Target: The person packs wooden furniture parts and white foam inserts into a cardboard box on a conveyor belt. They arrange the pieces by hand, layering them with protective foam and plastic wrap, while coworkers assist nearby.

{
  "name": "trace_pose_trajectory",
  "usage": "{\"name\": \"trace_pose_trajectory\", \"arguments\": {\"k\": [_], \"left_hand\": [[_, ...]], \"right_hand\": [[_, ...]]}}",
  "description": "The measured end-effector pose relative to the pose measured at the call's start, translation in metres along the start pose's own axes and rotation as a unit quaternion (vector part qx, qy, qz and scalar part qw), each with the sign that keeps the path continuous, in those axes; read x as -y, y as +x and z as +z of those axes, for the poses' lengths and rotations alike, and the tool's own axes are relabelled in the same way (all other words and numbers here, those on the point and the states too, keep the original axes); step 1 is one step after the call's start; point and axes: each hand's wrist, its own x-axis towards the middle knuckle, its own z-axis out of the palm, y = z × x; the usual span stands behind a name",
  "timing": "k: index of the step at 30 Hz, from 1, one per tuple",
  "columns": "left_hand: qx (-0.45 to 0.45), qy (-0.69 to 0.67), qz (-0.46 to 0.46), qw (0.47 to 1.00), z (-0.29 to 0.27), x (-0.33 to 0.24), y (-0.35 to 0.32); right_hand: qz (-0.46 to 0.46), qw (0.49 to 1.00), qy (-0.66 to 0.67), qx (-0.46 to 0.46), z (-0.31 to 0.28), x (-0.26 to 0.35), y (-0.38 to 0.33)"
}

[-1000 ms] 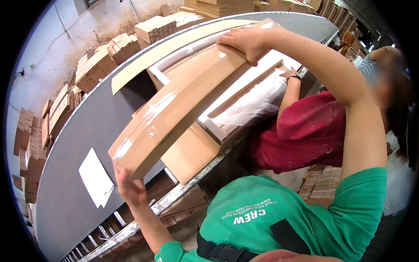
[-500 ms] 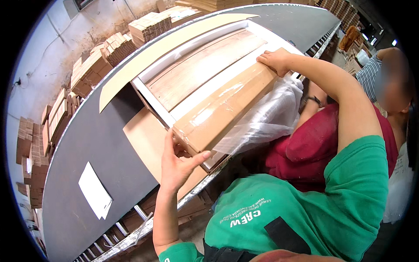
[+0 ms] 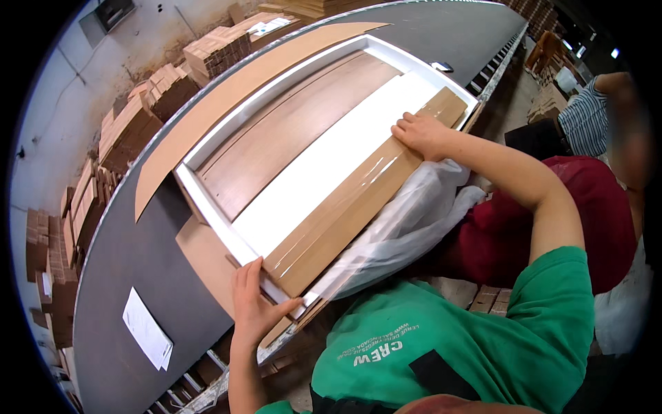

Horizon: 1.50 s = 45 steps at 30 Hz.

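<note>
A long brown cardboard box [image 3: 345,214] with clear tape lies along the near side of a shallow carton. White foam strips [image 3: 214,198] line the carton's edges. Beside the long box is a white panel [image 3: 314,162], then a wood-grain board [image 3: 296,131]. My left hand [image 3: 258,297] is at the near left corner, fingers and thumb spread around the end of the long box and the foam. Atop the same box, towards its far end, rests my right hand [image 3: 419,134], its fingers stretched over the surface. Translucent plastic wrap [image 3: 407,231] bunches along the near edge.
The carton stands on a dark conveyor belt [image 3: 117,331] with rollers along its near side. White sheets [image 3: 147,328] lie on the belt. A flat cardboard strip [image 3: 179,145] runs behind the carton. Cardboard stacks [image 3: 131,131] line the wall. A person in maroon [image 3: 545,221] is at the right.
The long box has come down into the carton's near side, both hands moving with it. More of the white panel shows. The person in maroon has leaned away, and the camera view has shifted.
</note>
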Motion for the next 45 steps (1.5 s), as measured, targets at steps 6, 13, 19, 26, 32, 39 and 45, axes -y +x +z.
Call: {"name": "trace_pose_trajectory", "arguments": {"k": [6, 13, 19, 26, 32, 39, 45], "left_hand": [[0.055, 0.024, 0.02, 0.998, -0.011, -0.011, 0.038], [0.004, 0.164, 0.16, 0.973, 0.054, -0.04, 0.136], [-0.042, 0.185, 0.254, 0.948, 0.069, -0.033, 0.151], [0.018, 0.242, 0.209, 0.947, 0.083, 0.016, 0.146], [0.048, 0.247, 0.177, 0.952, 0.093, 0.024, 0.155], [0.121, 0.225, 0.171, 0.952, 0.092, 0.014, 0.163], [0.1, 0.109, 0.186, 0.971, 0.092, 0.003, 0.182]], "right_hand": [[-0.025, 0.997, 0.058, -0.041, 0.013, -0.009, -0.003], [0.039, 0.906, 0.402, -0.132, 0.043, -0.109, -0.015], [0.381, 0.86, 0.315, -0.125, 0.101, -0.153, -0.024], [0.368, 0.85, 0.289, -0.242, 0.09, -0.153, -0.03], [0.355, 0.882, 0.24, -0.196, 0.132, -0.138, -0.02], [0.308, 0.893, 0.277, -0.172, 0.108, -0.143, -0.026], [0.308, 0.891, 0.281, -0.181, 0.103, -0.141, -0.029]]}}
